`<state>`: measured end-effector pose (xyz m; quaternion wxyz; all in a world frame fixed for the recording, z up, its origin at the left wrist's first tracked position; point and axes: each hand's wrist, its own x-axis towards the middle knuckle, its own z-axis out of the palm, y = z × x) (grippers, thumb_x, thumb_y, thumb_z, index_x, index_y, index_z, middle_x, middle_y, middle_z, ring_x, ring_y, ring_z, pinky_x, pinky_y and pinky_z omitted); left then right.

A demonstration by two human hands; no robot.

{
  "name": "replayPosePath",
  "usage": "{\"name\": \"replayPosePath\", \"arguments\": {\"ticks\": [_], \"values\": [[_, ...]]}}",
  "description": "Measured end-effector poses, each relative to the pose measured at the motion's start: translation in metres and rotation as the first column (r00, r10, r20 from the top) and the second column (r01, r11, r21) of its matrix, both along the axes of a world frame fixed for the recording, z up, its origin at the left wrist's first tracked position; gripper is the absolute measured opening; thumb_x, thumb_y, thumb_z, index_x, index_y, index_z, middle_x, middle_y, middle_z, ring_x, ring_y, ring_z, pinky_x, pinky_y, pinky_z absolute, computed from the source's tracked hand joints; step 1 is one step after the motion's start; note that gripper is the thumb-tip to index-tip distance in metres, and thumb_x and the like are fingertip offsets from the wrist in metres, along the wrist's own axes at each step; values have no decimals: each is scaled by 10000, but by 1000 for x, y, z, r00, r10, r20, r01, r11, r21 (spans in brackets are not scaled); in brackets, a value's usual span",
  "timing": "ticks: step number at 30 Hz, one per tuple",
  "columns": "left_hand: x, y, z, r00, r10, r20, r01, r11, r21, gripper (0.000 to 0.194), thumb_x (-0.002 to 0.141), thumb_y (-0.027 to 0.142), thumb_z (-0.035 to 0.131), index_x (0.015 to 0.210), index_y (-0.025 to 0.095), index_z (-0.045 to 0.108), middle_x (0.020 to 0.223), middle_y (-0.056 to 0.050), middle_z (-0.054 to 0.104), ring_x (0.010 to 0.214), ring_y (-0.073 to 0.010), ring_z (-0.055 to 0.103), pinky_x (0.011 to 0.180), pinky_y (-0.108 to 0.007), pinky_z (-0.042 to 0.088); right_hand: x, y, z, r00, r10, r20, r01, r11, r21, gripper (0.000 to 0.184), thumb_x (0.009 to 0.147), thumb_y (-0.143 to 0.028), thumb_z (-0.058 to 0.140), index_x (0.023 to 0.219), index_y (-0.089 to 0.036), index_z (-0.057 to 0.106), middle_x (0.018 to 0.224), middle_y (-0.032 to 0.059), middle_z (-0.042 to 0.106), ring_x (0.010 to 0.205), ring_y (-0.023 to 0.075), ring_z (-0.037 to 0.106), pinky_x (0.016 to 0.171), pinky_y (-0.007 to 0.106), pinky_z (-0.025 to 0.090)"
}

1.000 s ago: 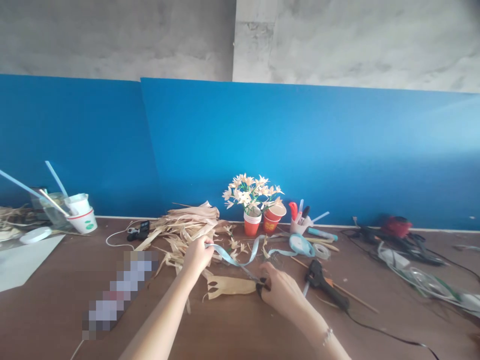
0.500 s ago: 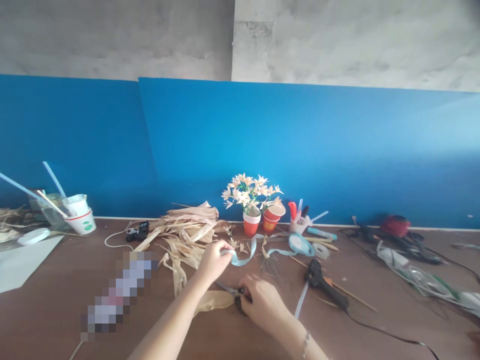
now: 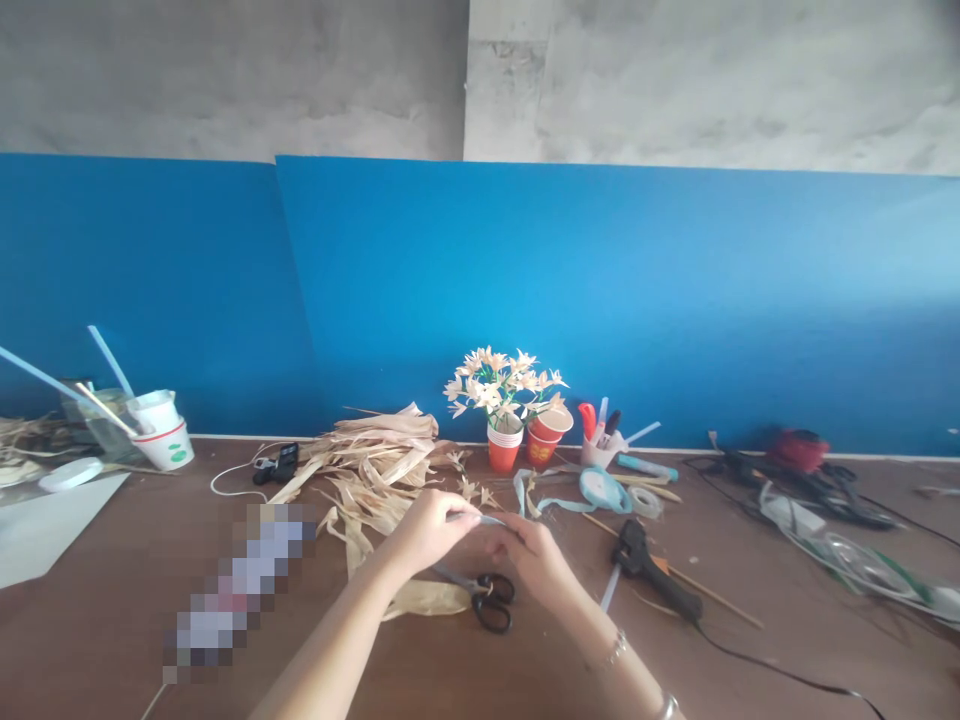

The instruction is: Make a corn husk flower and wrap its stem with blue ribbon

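Between my two hands a short piece of light blue ribbon (image 3: 491, 520) is stretched. My left hand (image 3: 431, 530) pinches its left end, and my right hand (image 3: 529, 555) has its fingers closed at the other end. Just below them, black-handled scissors (image 3: 493, 603) lie on the table, blades pointing left and partly behind my left wrist. Under the scissors is a flat piece of dried husk (image 3: 427, 599). More blue ribbon runs loose behind my hands to its roll (image 3: 602, 490).
A pile of dried husks (image 3: 375, 450) lies behind my left hand. Paper cups (image 3: 502, 450) hold pale flowers (image 3: 499, 383) at the back. To the right are a glue gun (image 3: 652, 570) with its cable, a clear tape roll (image 3: 645, 503) and tangled cords. A pixelated object (image 3: 240, 590) lies left.
My right hand has let go of the scissors, which now lie on the table, and has risen to the ribbon. My left hand has moved right with the ribbon.
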<state>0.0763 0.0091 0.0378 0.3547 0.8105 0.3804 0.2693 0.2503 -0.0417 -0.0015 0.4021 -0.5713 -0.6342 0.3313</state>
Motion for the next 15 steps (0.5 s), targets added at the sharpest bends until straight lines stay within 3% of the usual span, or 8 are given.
{"name": "replayPosePath", "arguments": {"ticks": [6,8,11,13,15], "values": [[-9,8,2,996,89,-29,-87,995,48,247,813,304,488,757,186,698,760,-19,720,730,-177,635,681,-241,438,12,-2,-4,963,-83,257,102,993,-61,354,778,-143,367,947,-158,676,754,59,704,735,188,643,705,277,464],[-8,8,2,994,100,-38,-97,993,69,238,809,298,489,752,189,692,744,-14,712,708,-170,627,658,-237,428,11,-4,-4,936,-114,332,115,993,17,399,716,-108,410,1026,-166,654,929,82,700,900,211,629,804,303,451],[-3,3,0,994,80,-80,-73,993,89,214,791,287,503,736,193,687,714,-4,699,665,-160,607,617,-232,406,3,-10,-5,952,-66,300,15,986,169,600,610,-77,477,1199,-164,553,1232,108,578,1154,237,500,972,347,371],[2,-1,-3,992,60,-108,-50,995,91,187,770,259,516,735,193,687,711,-1,699,656,-156,599,611,-229,398,-4,-14,-5,977,19,212,-56,984,169,616,641,-92,476,1253,-162,497,1232,104,574,1127,220,515,952,330,391],[7,-3,-6,990,48,-135,-36,995,90,157,744,230,533,740,191,685,711,-3,700,653,-152,596,611,-224,396,-10,-16,-5,984,82,157,-99,990,102,463,731,-112,413,1173,-157,544,1020,76,663,909,180,603,799,276,453]]}}
